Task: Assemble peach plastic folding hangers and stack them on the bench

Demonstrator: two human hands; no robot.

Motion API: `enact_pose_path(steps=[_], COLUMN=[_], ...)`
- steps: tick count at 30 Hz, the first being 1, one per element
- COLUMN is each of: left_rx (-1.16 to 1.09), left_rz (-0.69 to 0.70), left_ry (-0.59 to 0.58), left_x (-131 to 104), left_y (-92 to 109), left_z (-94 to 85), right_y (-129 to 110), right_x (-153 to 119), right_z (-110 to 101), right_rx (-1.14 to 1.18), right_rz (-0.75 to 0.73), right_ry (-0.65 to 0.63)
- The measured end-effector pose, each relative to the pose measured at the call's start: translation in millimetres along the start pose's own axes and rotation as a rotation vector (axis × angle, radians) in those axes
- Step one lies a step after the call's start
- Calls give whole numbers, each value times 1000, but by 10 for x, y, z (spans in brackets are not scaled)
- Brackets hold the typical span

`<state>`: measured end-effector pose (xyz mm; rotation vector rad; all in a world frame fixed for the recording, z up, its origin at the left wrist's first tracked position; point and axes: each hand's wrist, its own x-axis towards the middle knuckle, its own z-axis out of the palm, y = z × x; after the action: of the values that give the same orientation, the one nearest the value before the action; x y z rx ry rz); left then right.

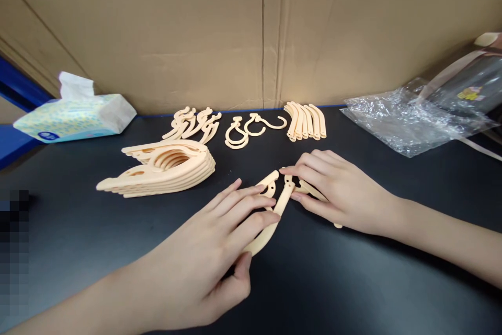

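Cream plastic folding-hanger parts lie between my hands on the black table. My left hand [219,243] is closed around a curved hanger arm [283,202], fingers over it and thumb at its near end. A second piece [270,178] with a small hole shows beyond those fingers. My right hand [341,188] pinches another hanger piece [314,190] close to the arm's upper end, where the parts meet. Most of that piece is hidden under the palm, with a tip showing below it. Whether the parts are joined cannot be made out.
Behind my left hand is a stack of folded hangers [204,170]. Along the back lie small curved parts [190,123], loose hooks [237,141] and a row of hanger arms [306,120]. A tissue pack [78,118] stands left; clear plastic bags [408,120] lie right. A cardboard wall [196,32] closes the back.
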<state>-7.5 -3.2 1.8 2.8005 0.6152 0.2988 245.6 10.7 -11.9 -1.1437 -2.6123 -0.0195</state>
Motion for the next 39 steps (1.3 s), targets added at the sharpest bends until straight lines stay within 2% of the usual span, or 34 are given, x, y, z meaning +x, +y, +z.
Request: enact_pose_path(steps=[10,17,22,39], left_rx=[43,47,62,88], left_rz=[15,-18,-33,-64], left_ry=[-25,-35,-7,127], left_x=[-14,-17,-12,19], left_y=[-37,-31,-25,-65], left_z=[9,-12,-12,54], right_y=[27,31,45,10], right_x=[-20,0,-22,-2], right_z=[-6,-1,7,21], right_rx=[-21,-40,-25,94], right_rz=[-8,6,29,101], right_ry=[-11,38,75,76])
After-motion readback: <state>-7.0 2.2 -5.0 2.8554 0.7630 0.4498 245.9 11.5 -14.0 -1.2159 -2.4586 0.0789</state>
